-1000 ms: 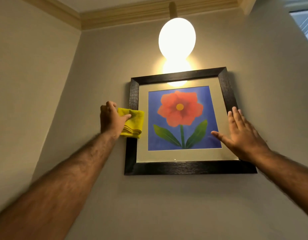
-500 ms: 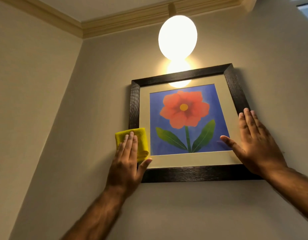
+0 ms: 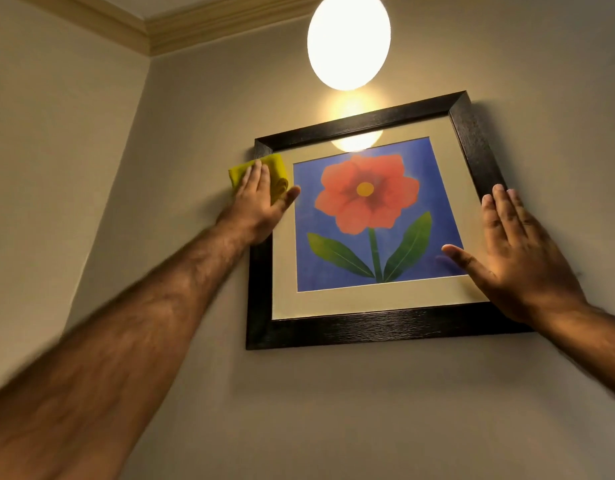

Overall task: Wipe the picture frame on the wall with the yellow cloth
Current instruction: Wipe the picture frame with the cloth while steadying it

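A black-framed picture frame [image 3: 368, 332] with a red flower on blue hangs on the beige wall, tilted slightly. My left hand [image 3: 256, 206] presses the folded yellow cloth [image 3: 276, 174] flat against the frame's upper left side, fingers spread over the cloth. My right hand [image 3: 517, 258] lies flat and open on the frame's lower right side, fingers on the black edge and thumb on the glass over the blue picture.
A glowing oval lamp [image 3: 349, 39] hangs just above the frame's top edge and reflects in the glass. A side wall [image 3: 57, 168] meets the picture wall in a corner at the left, under a cream cornice [image 3: 195, 24].
My left hand slid the yellow cloth down the frame's left side and now back up near its top left corner. The right hand stayed on the right side.
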`<act>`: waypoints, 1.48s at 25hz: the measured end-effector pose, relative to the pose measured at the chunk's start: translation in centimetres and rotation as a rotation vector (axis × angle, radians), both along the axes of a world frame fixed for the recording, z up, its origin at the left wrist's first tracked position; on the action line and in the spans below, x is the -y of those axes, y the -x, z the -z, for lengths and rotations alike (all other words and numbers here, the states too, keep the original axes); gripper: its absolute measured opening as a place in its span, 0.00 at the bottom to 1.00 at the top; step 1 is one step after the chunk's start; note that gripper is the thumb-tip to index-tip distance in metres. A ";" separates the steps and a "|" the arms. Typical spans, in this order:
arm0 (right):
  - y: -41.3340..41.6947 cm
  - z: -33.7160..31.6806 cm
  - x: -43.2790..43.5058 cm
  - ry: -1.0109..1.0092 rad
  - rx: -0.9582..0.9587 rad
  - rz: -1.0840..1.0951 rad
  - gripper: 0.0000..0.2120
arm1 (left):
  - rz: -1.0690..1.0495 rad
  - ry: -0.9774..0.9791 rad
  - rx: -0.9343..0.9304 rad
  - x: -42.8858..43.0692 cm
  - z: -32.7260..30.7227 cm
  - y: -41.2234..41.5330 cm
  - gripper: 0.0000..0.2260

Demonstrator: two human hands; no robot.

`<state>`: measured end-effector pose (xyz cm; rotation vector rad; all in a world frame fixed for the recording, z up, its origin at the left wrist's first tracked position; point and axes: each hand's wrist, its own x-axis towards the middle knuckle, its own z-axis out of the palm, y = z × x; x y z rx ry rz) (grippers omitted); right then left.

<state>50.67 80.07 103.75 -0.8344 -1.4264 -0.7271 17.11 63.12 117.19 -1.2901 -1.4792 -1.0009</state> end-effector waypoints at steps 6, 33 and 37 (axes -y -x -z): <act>0.1 0.0 0.0 -0.004 -0.014 0.006 0.51 | 0.004 -0.016 -0.049 -0.5 1.4 1.2 0.51; 0.3 -0.1 -0.5 -0.054 -0.042 0.026 0.50 | -0.025 0.056 0.005 -0.6 -1.5 0.8 0.47; 0.4 -0.1 -0.7 -0.057 -0.039 0.015 0.50 | 0.067 -0.012 -0.071 -1.0 7.2 1.5 0.50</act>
